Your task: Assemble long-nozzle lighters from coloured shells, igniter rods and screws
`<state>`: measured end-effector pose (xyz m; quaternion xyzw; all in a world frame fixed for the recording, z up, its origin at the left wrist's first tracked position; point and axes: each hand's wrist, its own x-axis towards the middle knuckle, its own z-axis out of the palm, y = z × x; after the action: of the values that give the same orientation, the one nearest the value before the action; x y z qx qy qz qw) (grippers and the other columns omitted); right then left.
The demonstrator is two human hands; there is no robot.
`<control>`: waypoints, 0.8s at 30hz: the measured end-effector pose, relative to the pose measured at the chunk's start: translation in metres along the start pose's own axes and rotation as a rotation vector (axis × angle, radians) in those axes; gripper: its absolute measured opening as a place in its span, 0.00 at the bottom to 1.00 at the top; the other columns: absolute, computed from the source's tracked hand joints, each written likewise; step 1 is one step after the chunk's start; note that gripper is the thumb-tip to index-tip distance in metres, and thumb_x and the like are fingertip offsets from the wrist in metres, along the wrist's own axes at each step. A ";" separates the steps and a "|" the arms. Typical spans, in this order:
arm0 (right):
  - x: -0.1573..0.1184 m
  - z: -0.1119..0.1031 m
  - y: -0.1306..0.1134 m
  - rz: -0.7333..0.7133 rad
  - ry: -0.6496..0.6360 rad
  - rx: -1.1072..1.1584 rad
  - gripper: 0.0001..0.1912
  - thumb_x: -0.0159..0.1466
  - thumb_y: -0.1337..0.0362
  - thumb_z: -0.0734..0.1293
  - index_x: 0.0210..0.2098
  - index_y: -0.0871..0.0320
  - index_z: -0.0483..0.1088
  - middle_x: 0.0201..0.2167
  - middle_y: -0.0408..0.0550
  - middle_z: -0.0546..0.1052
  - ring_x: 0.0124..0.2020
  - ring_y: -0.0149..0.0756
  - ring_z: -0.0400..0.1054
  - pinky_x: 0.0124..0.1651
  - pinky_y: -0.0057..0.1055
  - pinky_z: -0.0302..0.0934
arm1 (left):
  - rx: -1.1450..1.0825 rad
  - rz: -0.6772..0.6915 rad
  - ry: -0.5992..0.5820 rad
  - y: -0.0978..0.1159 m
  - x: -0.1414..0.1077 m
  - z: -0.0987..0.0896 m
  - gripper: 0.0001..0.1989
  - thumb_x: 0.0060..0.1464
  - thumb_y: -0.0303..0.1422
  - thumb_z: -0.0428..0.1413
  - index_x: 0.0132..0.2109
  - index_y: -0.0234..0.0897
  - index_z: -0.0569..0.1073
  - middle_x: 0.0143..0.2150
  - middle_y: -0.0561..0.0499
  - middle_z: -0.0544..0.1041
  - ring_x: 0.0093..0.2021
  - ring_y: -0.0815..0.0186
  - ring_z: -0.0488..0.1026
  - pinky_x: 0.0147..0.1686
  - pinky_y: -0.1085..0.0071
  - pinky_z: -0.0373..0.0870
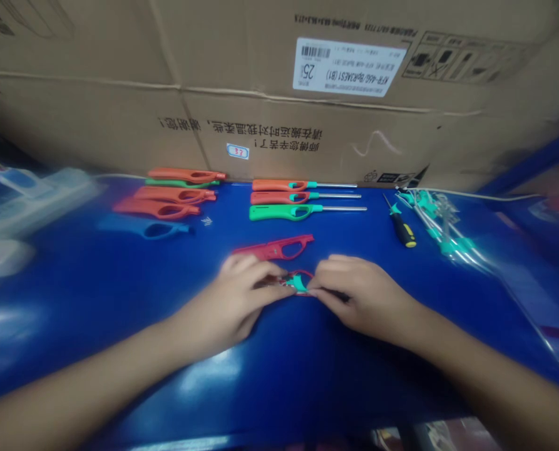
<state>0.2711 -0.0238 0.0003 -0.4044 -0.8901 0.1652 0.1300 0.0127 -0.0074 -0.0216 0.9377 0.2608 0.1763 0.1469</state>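
Blue glossy tabletop (283,376) before upside-down printed cardboard (241,56), both hands (241,291) (361,294) in fingertip grip on a red handle shell (304,272).

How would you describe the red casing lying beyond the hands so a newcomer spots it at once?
Over the blue tabletop, before the cardboard box, find the left hand. Just beyond its knuckles lies the red casing, an oval opening at its right end. It lacks the metal tubes of the three lighters behind it and the green insert of the held piece.
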 end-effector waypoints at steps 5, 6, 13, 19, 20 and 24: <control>0.001 0.001 0.001 -0.014 0.021 0.025 0.07 0.68 0.67 0.66 0.36 0.57 0.77 0.33 0.44 0.78 0.35 0.34 0.67 0.38 0.31 0.58 | -0.003 0.004 0.020 0.000 0.000 0.001 0.20 0.66 0.22 0.48 0.58 0.44 0.74 0.55 0.46 0.74 0.54 0.57 0.67 0.54 0.57 0.59; 0.001 0.001 0.001 -0.016 0.021 0.015 0.07 0.68 0.67 0.66 0.36 0.57 0.77 0.33 0.44 0.78 0.35 0.34 0.66 0.38 0.31 0.57 | -0.005 0.007 0.024 -0.001 0.000 0.001 0.20 0.66 0.22 0.48 0.58 0.44 0.74 0.55 0.46 0.74 0.54 0.57 0.67 0.54 0.58 0.60; 0.002 0.000 0.000 -0.029 0.024 -0.041 0.08 0.69 0.66 0.65 0.36 0.57 0.76 0.33 0.44 0.78 0.35 0.34 0.66 0.39 0.32 0.57 | -0.011 0.010 0.050 -0.002 0.000 0.001 0.19 0.66 0.23 0.49 0.57 0.44 0.76 0.54 0.46 0.75 0.53 0.58 0.69 0.52 0.59 0.62; 0.003 0.000 0.003 -0.004 0.035 0.069 0.07 0.68 0.66 0.66 0.36 0.56 0.77 0.33 0.44 0.78 0.35 0.33 0.68 0.39 0.30 0.58 | -0.032 0.012 0.048 -0.002 -0.001 0.001 0.19 0.66 0.24 0.49 0.58 0.44 0.75 0.55 0.46 0.75 0.54 0.59 0.70 0.54 0.60 0.63; 0.003 0.000 0.003 -0.001 0.034 0.072 0.07 0.68 0.67 0.66 0.36 0.56 0.77 0.33 0.44 0.78 0.35 0.33 0.68 0.38 0.30 0.58 | -0.038 0.011 0.052 -0.003 -0.001 0.001 0.19 0.66 0.24 0.49 0.58 0.44 0.75 0.55 0.46 0.76 0.54 0.59 0.70 0.54 0.60 0.64; 0.004 -0.001 0.004 -0.009 0.032 0.021 0.07 0.68 0.67 0.66 0.35 0.57 0.76 0.33 0.44 0.78 0.34 0.33 0.68 0.38 0.31 0.58 | -0.057 -0.001 0.087 -0.004 0.001 0.002 0.17 0.67 0.24 0.50 0.57 0.44 0.75 0.55 0.47 0.77 0.53 0.61 0.72 0.54 0.62 0.65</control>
<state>0.2715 -0.0180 -0.0001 -0.4018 -0.8878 0.1674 0.1494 0.0123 -0.0039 -0.0244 0.9245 0.2624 0.2241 0.1620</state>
